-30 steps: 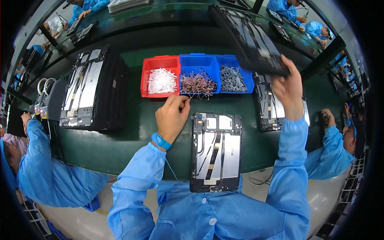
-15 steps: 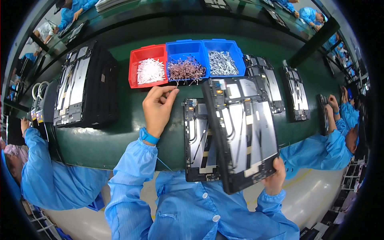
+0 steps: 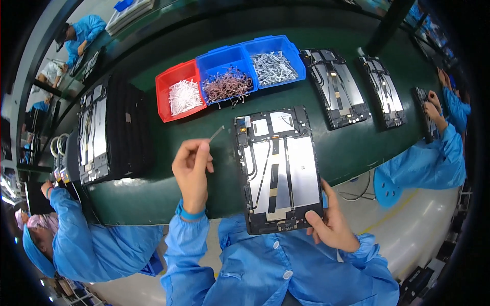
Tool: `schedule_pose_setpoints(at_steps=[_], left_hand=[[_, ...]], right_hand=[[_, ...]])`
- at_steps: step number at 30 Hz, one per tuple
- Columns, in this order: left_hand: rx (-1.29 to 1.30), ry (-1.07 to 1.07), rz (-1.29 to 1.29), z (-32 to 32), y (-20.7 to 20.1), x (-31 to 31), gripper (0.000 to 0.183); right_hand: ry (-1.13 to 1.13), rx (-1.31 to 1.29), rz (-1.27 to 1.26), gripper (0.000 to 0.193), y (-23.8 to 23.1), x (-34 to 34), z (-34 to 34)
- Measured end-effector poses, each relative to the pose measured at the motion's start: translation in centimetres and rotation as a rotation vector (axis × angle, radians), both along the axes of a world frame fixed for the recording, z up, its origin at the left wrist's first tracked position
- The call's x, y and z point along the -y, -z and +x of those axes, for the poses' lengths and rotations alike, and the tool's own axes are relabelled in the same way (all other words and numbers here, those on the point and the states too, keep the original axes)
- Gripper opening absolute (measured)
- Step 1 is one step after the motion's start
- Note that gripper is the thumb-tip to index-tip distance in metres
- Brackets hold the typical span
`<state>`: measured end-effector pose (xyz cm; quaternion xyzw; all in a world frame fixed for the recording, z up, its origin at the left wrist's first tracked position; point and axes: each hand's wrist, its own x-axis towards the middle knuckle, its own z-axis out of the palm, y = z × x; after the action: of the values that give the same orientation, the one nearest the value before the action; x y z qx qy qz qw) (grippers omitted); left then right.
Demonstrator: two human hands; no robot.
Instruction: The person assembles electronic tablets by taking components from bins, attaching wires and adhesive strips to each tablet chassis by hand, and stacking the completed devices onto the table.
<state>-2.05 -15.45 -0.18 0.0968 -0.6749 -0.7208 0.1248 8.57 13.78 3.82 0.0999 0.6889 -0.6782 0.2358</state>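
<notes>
My left hand [image 3: 193, 171] pinches a small thin greyish strip [image 3: 218, 132] with a darker tip, holding it over the green tabletop [image 3: 168, 153]. To its right is an opened tablet [image 3: 301, 158], with its silver inner plate, black flat cables and dark frame facing up. My right hand [image 3: 332, 222] grips this tablet at its lower right corner, thumb on top, fingers around the edge. Beyond the left hand stand a red bin [image 3: 161, 97] of white strips, a blue bin [image 3: 217, 60] of brownish strips and another blue bin [image 3: 283, 43] of grey strips.
A tall stack of opened tablets [image 3: 117, 135] stands at the left. On the right lie two more opened tablets, a nearer one [image 3: 344, 97] and a farther one [image 3: 386, 97]. Co-workers in blue sit on the left [image 3: 102, 245] and right [image 3: 423, 163]. A dark shelf post [image 3: 390, 30] rises behind.
My left hand has drawn back from the brown-strip bin with a strip. The held tablet has swung left and straightened; the tablet that lay beneath it no longer shows. The view has turned.
</notes>
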Motion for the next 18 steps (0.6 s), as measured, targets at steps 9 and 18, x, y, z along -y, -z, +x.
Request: schedule_pose_setpoints(at_steps=[9,18], left_hand=[[-0.149,0.06,-0.17,5.3,0.4,-5.8,0.007],[-0.141,0.044,0.004,5.4,1.6,-7.5,0.009]], right_hand=[[-0.086,-0.575,0.646,0.059,0.2,-1.1,-6.8],[-0.108,-0.778,0.756,0.062,1.7,1.3,-7.2]])
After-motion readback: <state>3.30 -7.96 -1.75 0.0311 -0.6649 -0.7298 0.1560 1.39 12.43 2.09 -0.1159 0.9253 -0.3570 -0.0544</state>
